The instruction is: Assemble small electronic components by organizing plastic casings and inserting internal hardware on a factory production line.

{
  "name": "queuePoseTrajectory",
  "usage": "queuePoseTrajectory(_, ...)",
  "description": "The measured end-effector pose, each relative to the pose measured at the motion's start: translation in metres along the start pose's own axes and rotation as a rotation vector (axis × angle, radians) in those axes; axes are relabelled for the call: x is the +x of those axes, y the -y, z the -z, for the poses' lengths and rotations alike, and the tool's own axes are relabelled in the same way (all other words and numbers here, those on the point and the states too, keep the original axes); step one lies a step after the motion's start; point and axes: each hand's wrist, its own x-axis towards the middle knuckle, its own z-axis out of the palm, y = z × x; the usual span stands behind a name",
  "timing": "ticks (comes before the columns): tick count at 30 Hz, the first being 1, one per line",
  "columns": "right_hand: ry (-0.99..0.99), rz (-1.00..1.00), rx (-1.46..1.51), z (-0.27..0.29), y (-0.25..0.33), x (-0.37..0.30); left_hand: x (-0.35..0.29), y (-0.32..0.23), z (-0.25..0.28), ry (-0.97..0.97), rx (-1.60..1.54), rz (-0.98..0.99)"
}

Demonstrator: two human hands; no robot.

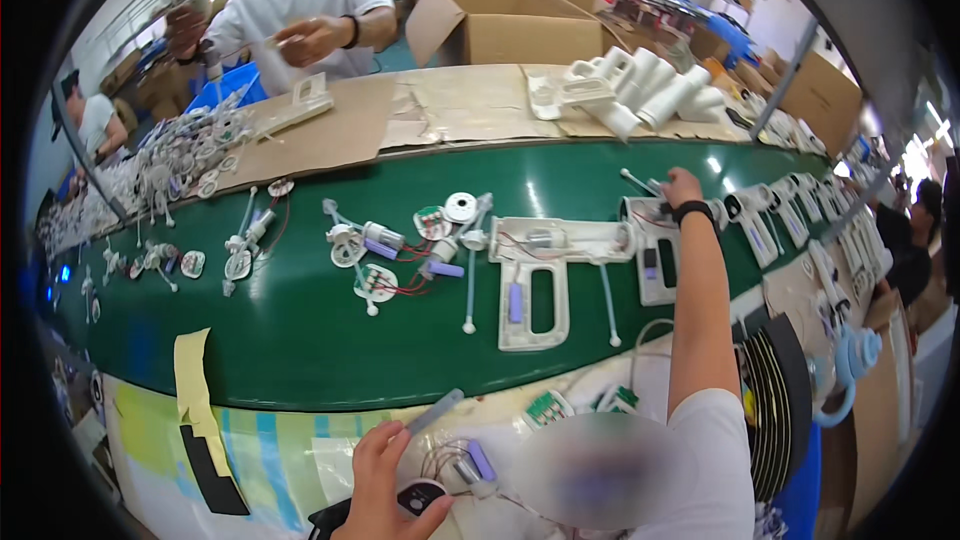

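Note:
My right hand (682, 186) reaches far across the green belt, its fingers closed at the top of a white gun-shaped housing half (655, 285). A pale thin tube (637, 181) pokes out beside those fingers; whether they also pinch it is hidden. My left hand (375, 485) is low at the near edge, thumb and fingers apart around a black oval piece with light dots (421, 496). A grey flat strip (436, 410) lies by its fingertips. Close by are a small motor with a purple cell (482, 461) and wires. Another housing half (507, 315) with parts inside lies on the belt.
Motor, wire and tube assemblies (380, 245) dot the green belt (270, 350). More housings (795, 210) line up at right. Across the belt, a person (335, 10) handles parts beside heaped components (160, 160), white housings (650, 85) and a carton (530, 35).

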Motion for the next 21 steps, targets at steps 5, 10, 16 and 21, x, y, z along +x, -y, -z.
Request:
queuePoseTrajectory(5, 0.379, 0.065, -0.584, -0.047, -0.018, 0.03, -0.006, 0.01, -0.003, -0.085, 0.007, 0.017)
queuePoseTrajectory(10, -0.595, 0.287, -0.422, 0.027, -0.186, 0.066, -0.007, 0.016, -0.022, -0.158, -0.18, -0.252)
queuePoseTrajectory(16, -0.569, 0.15, 0.292, 0.14, -0.086, 0.045, -0.012, -0.013, -0.031, -0.195, -0.189, -0.272)
queuePoseTrajectory(21, 0.099, 0.276, 1.005, 0.247, 0.129, -0.159, -0.023, -0.016, -0.017, -0.039, -0.484, -0.149)
